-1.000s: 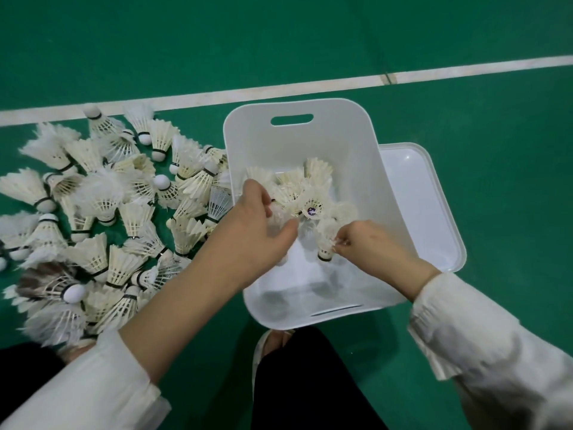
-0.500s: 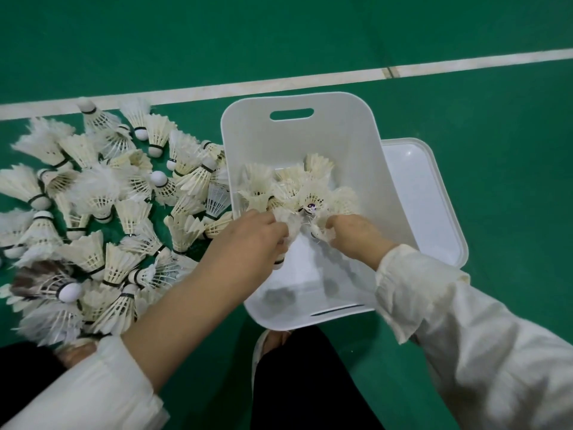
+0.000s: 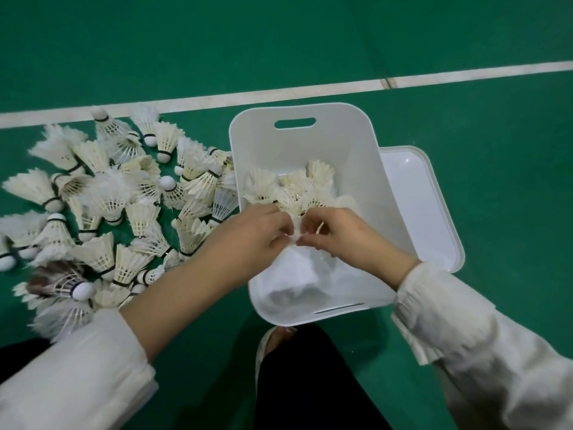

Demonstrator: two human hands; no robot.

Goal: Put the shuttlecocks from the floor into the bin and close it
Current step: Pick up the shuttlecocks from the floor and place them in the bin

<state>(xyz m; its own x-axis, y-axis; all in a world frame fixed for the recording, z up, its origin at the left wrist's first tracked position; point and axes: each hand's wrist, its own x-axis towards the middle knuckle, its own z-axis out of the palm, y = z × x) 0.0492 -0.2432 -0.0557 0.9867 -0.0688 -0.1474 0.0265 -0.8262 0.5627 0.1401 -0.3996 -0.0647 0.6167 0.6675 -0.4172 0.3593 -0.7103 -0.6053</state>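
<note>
Currently, over the open bin [image 3: 310,150], the left hand [image 3: 260,232] and right hand [image 3: 342,234] each pinch what appears to be one blurred shuttlecock [image 3: 294,235], so loading is in hand; next, release it inside and fetch from the floor pile [image 3: 130,209].

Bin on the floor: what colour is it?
The bin is plain white, best seen in the head view.
</note>
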